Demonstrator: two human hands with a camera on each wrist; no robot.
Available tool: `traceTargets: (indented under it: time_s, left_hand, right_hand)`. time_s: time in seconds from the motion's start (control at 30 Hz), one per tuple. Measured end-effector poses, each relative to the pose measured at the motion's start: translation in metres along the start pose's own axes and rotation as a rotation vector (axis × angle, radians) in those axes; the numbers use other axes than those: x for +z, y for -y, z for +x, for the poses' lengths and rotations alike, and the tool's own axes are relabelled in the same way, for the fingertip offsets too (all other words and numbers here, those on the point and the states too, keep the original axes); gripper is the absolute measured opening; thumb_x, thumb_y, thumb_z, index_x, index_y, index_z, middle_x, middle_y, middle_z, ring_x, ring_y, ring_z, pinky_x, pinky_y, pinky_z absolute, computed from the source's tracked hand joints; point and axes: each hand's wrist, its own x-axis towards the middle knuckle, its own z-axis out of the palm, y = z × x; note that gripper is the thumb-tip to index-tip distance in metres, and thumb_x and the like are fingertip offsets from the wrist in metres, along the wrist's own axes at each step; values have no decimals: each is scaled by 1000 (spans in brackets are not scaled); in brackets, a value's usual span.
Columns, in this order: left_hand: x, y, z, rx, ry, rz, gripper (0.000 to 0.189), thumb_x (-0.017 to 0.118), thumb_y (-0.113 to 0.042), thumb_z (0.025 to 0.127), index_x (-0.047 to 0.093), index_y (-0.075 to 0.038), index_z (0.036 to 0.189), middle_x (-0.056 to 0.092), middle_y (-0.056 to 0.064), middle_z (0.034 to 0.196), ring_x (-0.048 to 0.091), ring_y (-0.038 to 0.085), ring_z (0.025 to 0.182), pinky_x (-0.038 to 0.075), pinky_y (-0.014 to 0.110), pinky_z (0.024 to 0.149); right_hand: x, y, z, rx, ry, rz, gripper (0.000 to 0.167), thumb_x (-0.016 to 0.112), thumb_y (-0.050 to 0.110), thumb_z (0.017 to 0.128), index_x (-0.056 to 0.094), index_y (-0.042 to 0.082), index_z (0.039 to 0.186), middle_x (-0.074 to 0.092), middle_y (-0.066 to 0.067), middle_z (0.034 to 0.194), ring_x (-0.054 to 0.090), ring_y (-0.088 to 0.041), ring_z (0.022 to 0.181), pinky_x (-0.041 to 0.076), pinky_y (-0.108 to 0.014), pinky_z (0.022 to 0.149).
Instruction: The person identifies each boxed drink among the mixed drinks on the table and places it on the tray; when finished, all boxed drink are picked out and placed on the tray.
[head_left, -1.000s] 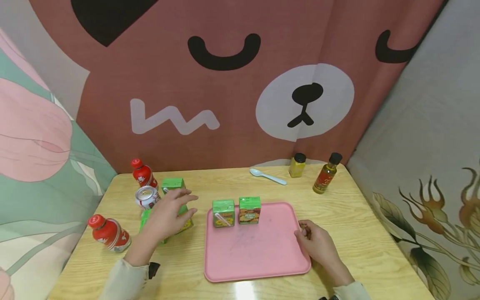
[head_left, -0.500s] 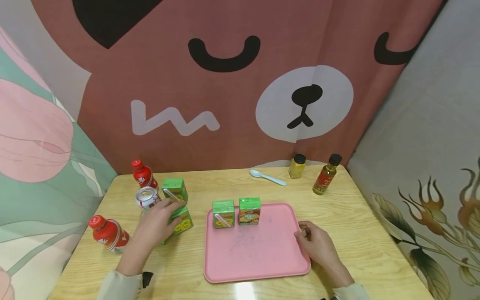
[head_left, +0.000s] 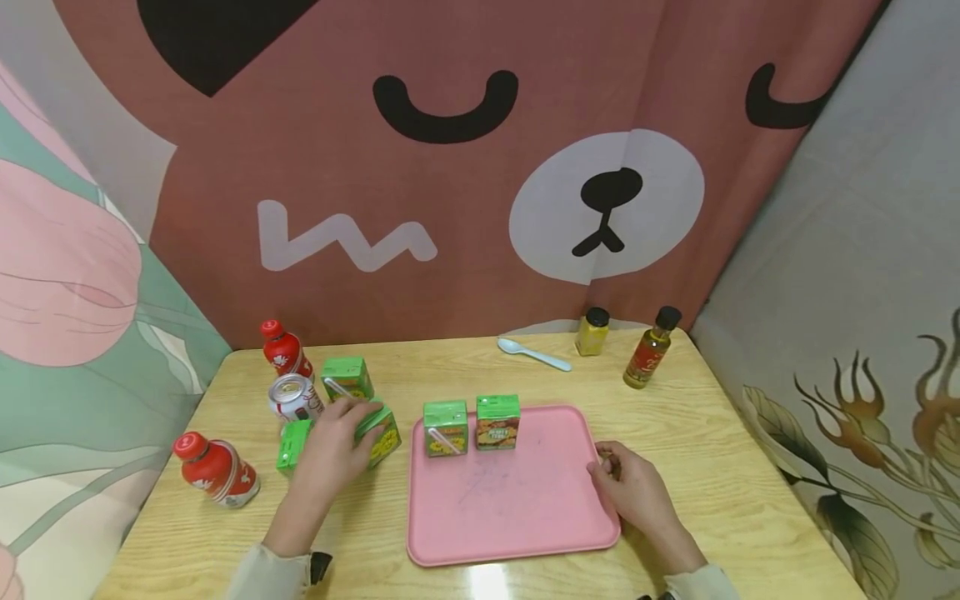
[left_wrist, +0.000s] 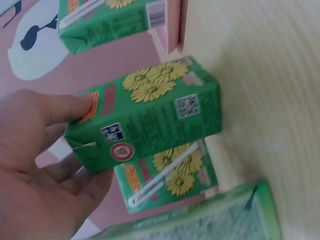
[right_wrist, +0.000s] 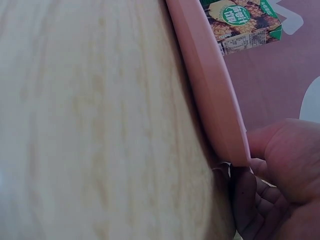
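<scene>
My left hand (head_left: 333,442) grips a green drink carton (head_left: 387,437) by its top end, thumb on one face and fingers on the other. In the left wrist view this carton (left_wrist: 150,115) shows yellow flowers and a printed code. Another flower carton (head_left: 348,377) with a straw stands behind it, and one more green carton (head_left: 293,447) is partly hidden by the hand. My right hand (head_left: 637,492) pinches the right rim of a pink tray (head_left: 517,508). Two cartons stand on the tray's back left part, a flower one (head_left: 446,429) and a brown-fronted one (head_left: 497,423).
At the left stand a silver can (head_left: 294,397) and two red bottles, one at the back (head_left: 285,350) and one nearer (head_left: 217,471). Along the back lie a pale blue spoon (head_left: 534,354), a yellow jar (head_left: 592,333) and an oil bottle (head_left: 651,350).
My left hand has come down from hovering with spread fingers, closed on the carton and shifted it slightly right. The right hand and the tray have stayed in place.
</scene>
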Motion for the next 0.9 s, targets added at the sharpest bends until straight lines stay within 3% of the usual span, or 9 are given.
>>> traceTargets:
  time_s: [0.17, 0.3, 0.53, 0.73, 0.9]
  left_hand:
    - [10, -3, 0, 1, -89, -48, 35, 85, -8, 84, 73, -3, 116, 64, 19, 119, 59, 42, 110, 51, 58, 88]
    - [16, -2, -1, -27, -84, -100, 39, 83, -8, 85, 70, -3, 121, 61, 22, 128, 56, 44, 117, 47, 60, 95]
    - [22, 5, -5, -141, -100, -301, 36, 82, -7, 87, 71, -7, 121, 60, 16, 130, 56, 39, 120, 45, 60, 98]
    - [27, 12, -6, -129, -122, -409, 33, 83, -5, 86, 74, -8, 117, 60, 18, 131, 56, 38, 121, 44, 58, 98]
    - [31, 18, -8, -101, -125, -438, 31, 82, -5, 86, 75, -10, 115, 61, 13, 132, 56, 33, 123, 44, 50, 101]
  right_hand:
    - [1, 0, 0, 5, -4, -6, 33, 72, 24, 96, 68, 6, 124, 58, 4, 81, 52, -11, 69, 44, -29, 64]
    - [0, 0, 1, 4, -10, -7, 34, 72, 25, 96, 68, 6, 124, 59, 4, 81, 52, -12, 70, 44, -30, 64]
    - [2, -1, 1, -7, -12, -10, 33, 72, 23, 96, 68, 5, 124, 59, 4, 81, 52, -12, 69, 44, -30, 64]
    - [2, -2, 1, -6, -14, -10, 33, 72, 24, 96, 68, 5, 124, 59, 4, 81, 52, -11, 69, 44, -30, 64]
    - [3, -4, 2, -7, -19, -13, 33, 72, 25, 96, 68, 6, 123, 58, 5, 81, 52, -11, 69, 44, -30, 65]
